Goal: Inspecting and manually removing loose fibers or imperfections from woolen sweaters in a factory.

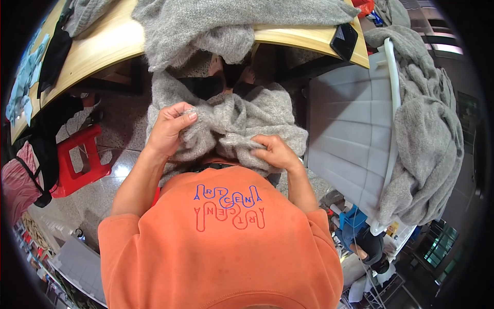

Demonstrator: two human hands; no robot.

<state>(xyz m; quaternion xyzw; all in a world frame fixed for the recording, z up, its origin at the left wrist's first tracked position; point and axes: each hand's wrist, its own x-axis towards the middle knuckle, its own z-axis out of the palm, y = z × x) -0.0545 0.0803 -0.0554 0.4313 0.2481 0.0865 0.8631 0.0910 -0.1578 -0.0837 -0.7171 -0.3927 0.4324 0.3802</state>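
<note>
A fuzzy grey knit garment [257, 116] lies bunched over my lap. My left hand [172, 126] pinches a fold of it between thumb and fingers. To the right and slightly nearer, my right hand [277, 152] has its fingers curled on another fold, with the thumb below. Between the two hands the knit is gathered in loose creases. Which part of the garment each hand grips cannot be made out.
Ahead, a wooden table [113, 44] carries more grey knit [200, 26] and a black phone [343, 41] at its edge. A grey plastic bin [350, 118] stands right, grey knitwear [427, 123] over its rim. A red stool [77, 159] is left; a person in blue [355, 226] sits behind right.
</note>
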